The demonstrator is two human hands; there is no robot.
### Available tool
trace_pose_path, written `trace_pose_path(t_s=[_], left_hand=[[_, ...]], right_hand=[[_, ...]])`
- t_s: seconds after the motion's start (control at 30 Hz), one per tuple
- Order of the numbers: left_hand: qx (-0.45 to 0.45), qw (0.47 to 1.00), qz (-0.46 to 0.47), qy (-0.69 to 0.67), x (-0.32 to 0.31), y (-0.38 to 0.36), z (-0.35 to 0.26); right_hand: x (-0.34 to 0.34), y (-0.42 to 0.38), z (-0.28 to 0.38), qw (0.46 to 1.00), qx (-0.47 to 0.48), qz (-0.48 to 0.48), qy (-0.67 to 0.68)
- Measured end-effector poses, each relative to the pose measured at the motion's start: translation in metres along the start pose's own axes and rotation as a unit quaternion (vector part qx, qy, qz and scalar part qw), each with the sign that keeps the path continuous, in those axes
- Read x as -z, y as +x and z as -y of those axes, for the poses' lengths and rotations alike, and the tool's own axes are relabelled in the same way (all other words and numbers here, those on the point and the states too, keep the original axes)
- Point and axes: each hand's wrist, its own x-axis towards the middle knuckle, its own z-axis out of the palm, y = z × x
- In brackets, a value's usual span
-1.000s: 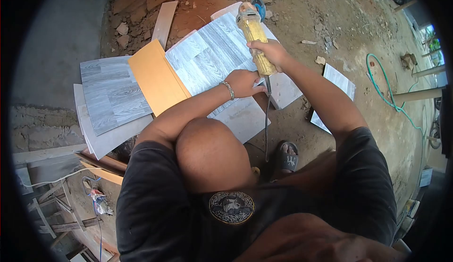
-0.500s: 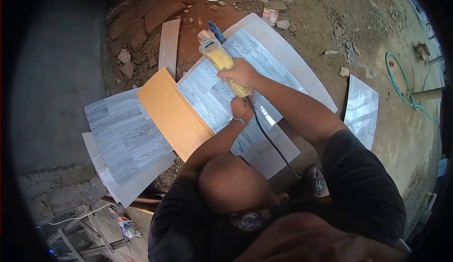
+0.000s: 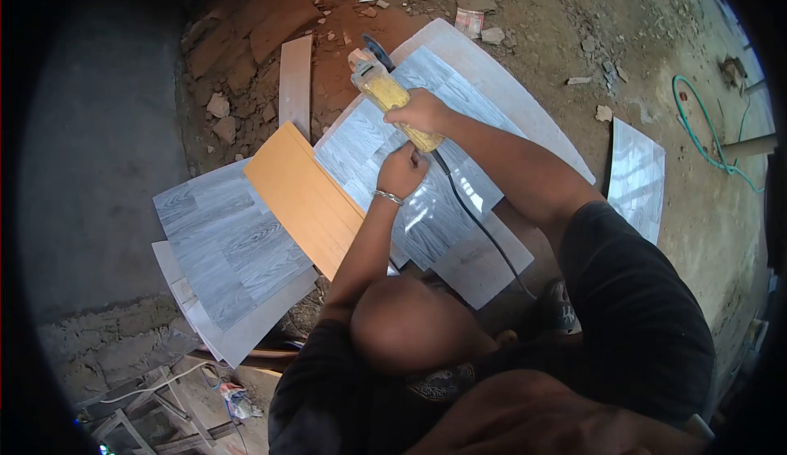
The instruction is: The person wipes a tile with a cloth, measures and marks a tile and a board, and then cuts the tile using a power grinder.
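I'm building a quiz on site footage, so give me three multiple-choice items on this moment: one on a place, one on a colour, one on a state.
1. Where does the orange board lie?
A. Between two grey wood-grain tiles
B. On the green hose
C. Against the person's foot

2. What colour is the angle grinder body?
A. Red
B. Yellow
C. Black

3. How is the right hand?
A. Open, flat on the ground
B. Closed around the grinder
C. Out of view

Answers: 1 A, grey tiles flank it on both sides. 2 B, its casing shows yellow. 3 B, the fingers wrap the body, with the left hand by its rear end.
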Motion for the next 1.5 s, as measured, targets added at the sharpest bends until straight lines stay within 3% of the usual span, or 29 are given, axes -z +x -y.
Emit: trace_pose_path(t_s=[0.03,0.07,0.1,0.13,0.2,0.3,0.57,0.63,0.97,1.03,1.5], left_hand=[[0.018,0.998,-0.021,-0.048,0.013,0.006,0.008],[0.091,0.958,-0.028,-0.269,0.024,0.016,0.018],[0.162,0.865,-0.033,-0.473,0.028,0.029,0.026],[0.163,0.865,-0.029,-0.473,0.032,0.039,0.019],[0.158,0.778,-0.034,-0.607,0.034,0.058,0.011],[0.173,0.822,-0.012,-0.543,0.035,0.071,0.017],[0.155,0.835,-0.041,-0.527,0.015,0.066,0.037],[0.142,0.809,-0.051,-0.568,0.016,0.066,0.033],[0.155,0.838,-0.013,-0.523,0.018,0.063,0.045],[0.163,0.817,-0.041,-0.552,0.018,0.066,0.04],[0.162,0.819,-0.036,-0.549,0.018,0.065,0.039]], right_hand=[[0.003,-0.001,-0.003,0.999,0.018,-0.017,-0.043],[0.004,-0.004,-0.006,0.999,0.014,-0.02,-0.042],[0.003,-0.008,-0.008,0.999,0.019,-0.016,-0.043],[0.003,-0.01,-0.01,0.999,0.025,-0.014,-0.043],[-0.003,-0.013,-0.014,0.999,0.022,-0.008,-0.035],[-0.01,-0.012,-0.021,0.999,0.023,-0.005,-0.028],[-0.019,-0.001,-0.044,0.998,0.04,-0.035,-0.046],[-0.019,-0.001,-0.044,0.999,0.032,-0.024,-0.027],[-0.022,-0.009,-0.036,0.998,0.004,-0.035,-0.043],[-0.019,-0.009,-0.034,0.999,-0.001,-0.029,-0.037],[-0.02,-0.007,-0.038,0.998,0.016,-0.034,-0.046]])
